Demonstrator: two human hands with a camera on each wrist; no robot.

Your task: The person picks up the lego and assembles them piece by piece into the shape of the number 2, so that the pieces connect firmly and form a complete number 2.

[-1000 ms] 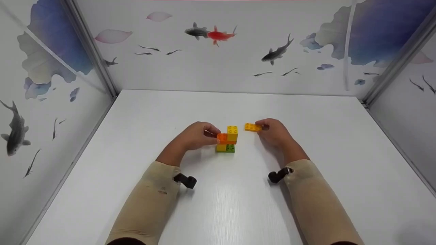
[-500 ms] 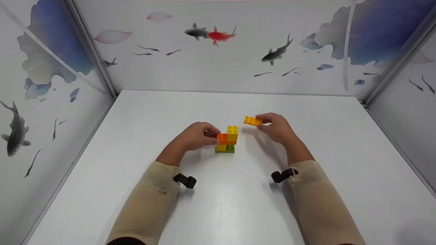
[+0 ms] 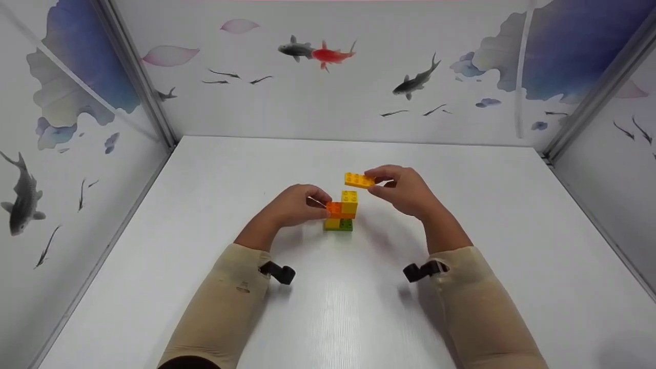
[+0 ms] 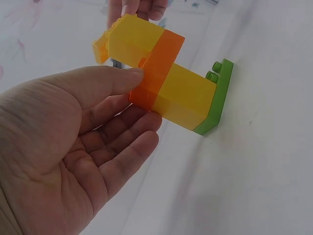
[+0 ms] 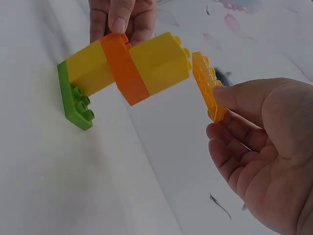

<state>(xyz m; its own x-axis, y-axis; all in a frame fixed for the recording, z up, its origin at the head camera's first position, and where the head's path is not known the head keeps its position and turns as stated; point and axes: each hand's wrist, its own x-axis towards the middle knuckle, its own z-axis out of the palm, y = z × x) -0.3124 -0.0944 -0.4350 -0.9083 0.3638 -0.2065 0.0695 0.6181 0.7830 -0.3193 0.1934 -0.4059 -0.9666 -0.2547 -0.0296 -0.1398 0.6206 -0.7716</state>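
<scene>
A small stack of toy building bricks stands on the table: a flat green brick at the bottom, a yellow brick on it, an orange brick across that, and a second yellow brick on top. My left hand pinches the orange brick at its left end between thumb and fingers. My right hand holds a thin yellow-orange brick by one end, just above the top yellow brick and apart from it. In the right wrist view its hollow underside faces the stack.
The white table reaches back to a wall printed with fish and petals. Side walls stand left and right. A black camera mount sits on the left wrist and another black mount on the right.
My right hand has lifted the thin yellow-orange brick off to the back and carried it left, over the stack. The left hand and the stack have stayed in place.
</scene>
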